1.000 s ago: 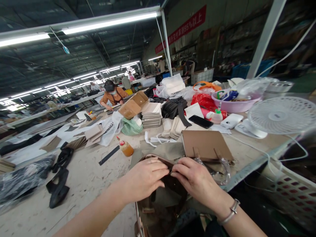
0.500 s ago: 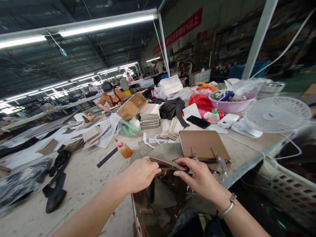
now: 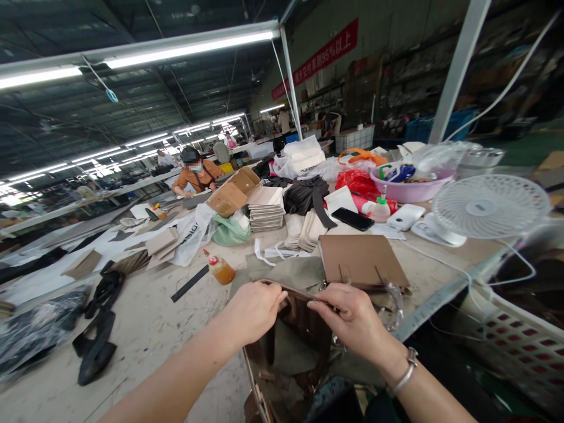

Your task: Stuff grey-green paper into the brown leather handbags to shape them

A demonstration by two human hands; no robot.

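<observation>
A brown handbag (image 3: 296,346) with a greyish-green lining lies at the near edge of the table, partly under my arms. My left hand (image 3: 257,311) is closed on the left part of its upper edge, fingertips curled over it. On the same edge, further right, my right hand (image 3: 350,310) pinches with thumb and fingers. Between the hands the edge runs nearly straight, and the bag's inside shows below it. Just behind my right hand lies a flat brown bag panel (image 3: 363,258) with thin straps and clear plastic on it. Much of the handbag's lower part is hidden.
A glue bottle (image 3: 221,270) and a dark strip (image 3: 190,284) are left of the bag. Behind are stacked boards (image 3: 265,210), a phone (image 3: 352,218) and a pink basin (image 3: 412,187). A white fan (image 3: 489,207) stands right, above a plastic basket (image 3: 520,335). A co-worker (image 3: 197,172) sits across.
My right hand's fingers have closed from a looser hold to a pinch on the edge. The gap along the edge between my hands has narrowed. My left hand stays nearly in place.
</observation>
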